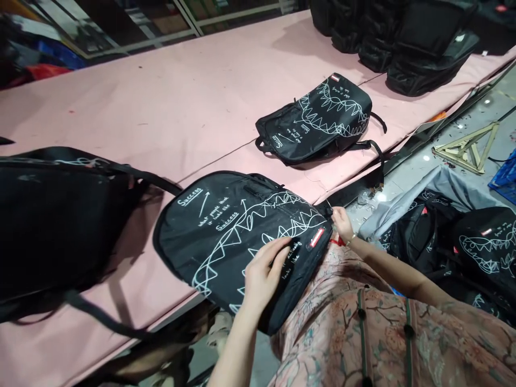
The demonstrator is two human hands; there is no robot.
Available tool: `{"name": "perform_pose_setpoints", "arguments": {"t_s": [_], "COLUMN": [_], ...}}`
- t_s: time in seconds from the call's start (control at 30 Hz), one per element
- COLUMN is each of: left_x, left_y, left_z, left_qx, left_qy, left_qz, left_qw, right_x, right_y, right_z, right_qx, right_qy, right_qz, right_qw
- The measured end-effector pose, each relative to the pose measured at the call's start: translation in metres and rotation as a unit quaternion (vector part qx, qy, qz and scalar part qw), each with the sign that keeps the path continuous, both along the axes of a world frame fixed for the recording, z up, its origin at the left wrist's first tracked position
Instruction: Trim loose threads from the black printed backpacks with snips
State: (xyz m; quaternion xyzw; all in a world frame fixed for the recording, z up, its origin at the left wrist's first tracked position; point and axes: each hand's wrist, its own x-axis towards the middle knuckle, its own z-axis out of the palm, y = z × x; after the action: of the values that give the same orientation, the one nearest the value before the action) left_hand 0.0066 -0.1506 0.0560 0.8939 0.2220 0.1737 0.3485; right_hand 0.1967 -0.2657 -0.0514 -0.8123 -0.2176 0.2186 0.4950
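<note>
A black backpack (237, 215) with white zigzag scribbles, the lettering "Success" and a small red label lies at the pink table's front edge, its near end against my clothing. My left hand (264, 274) rests on its printed front near the label, fingers bent and a gap showing by the thumb. At the backpack's right corner, by the dark strap end, my right hand (342, 223) is closed in a pinch. A thin thing shows by those fingertips, too small to name.
A second printed backpack (318, 121) lies farther back on the pink table (161, 97). Large black bags (60, 226) fill the left, and more black bags (427, 43) stand back right. A grey-lined container (374, 215) of printed backpacks sits to the right, below a metal triangular frame (470, 148).
</note>
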Motion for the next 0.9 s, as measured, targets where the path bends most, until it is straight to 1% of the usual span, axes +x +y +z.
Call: {"name": "perform_pose_setpoints", "arguments": {"t_s": [0.03, 0.07, 0.13, 0.2, 0.3, 0.37, 0.43, 0.53, 0.63, 0.73, 0.83, 0.9], "left_x": [0.016, 0.032, 0.061, 0.086, 0.110, 0.117, 0.119, 0.115, 0.112, 0.113, 0.115, 0.114], "left_y": [0.006, 0.011, 0.018, 0.020, 0.020, 0.020, 0.019, 0.017, 0.015, 0.013, 0.014, 0.016], "left_z": [0.000, -0.001, -0.006, -0.011, -0.014, -0.016, -0.018, -0.021, -0.024, -0.021, -0.015, -0.012], "left_qx": [-0.027, -0.032, -0.015, 0.008, 0.014, 0.007, -0.001, -0.019, -0.036, -0.062, -0.086, -0.088], "left_qy": [0.025, 0.045, 0.080, 0.108, 0.141, 0.155, 0.158, 0.138, 0.116, 0.100, 0.080, 0.066], "left_qz": [-0.055, -0.093, -0.146, -0.189, -0.258, -0.283, -0.285, -0.267, -0.250, -0.237, -0.196, -0.170], "left_qw": [0.998, 0.994, 0.986, 0.976, 0.956, 0.947, 0.946, 0.953, 0.961, 0.965, 0.973, 0.979], "right_x": [-0.005, -0.010, -0.019, -0.026, -0.034, -0.036, -0.036, -0.035, -0.035, -0.036, -0.035, -0.033], "right_y": [-0.012, -0.024, -0.047, -0.065, -0.077, -0.077, -0.076, -0.073, -0.066, -0.057, -0.049, -0.048], "right_z": [0.004, 0.008, 0.018, 0.029, 0.040, 0.045, 0.049, 0.058, 0.067, 0.071, 0.068, 0.064], "right_qx": [0.006, 0.011, 0.026, 0.059, 0.104, 0.092, 0.056, 0.006, -0.037, -0.077, -0.087, -0.064], "right_qy": [0.018, 0.036, 0.081, 0.137, 0.192, 0.176, 0.132, 0.062, 0.006, -0.033, -0.046, -0.039], "right_qz": [-0.009, -0.018, -0.021, -0.025, -0.040, -0.034, -0.015, 0.017, 0.039, 0.049, 0.052, 0.055], "right_qw": [1.000, 0.999, 0.996, 0.989, 0.975, 0.980, 0.990, 0.998, 0.999, 0.995, 0.994, 0.996]}}
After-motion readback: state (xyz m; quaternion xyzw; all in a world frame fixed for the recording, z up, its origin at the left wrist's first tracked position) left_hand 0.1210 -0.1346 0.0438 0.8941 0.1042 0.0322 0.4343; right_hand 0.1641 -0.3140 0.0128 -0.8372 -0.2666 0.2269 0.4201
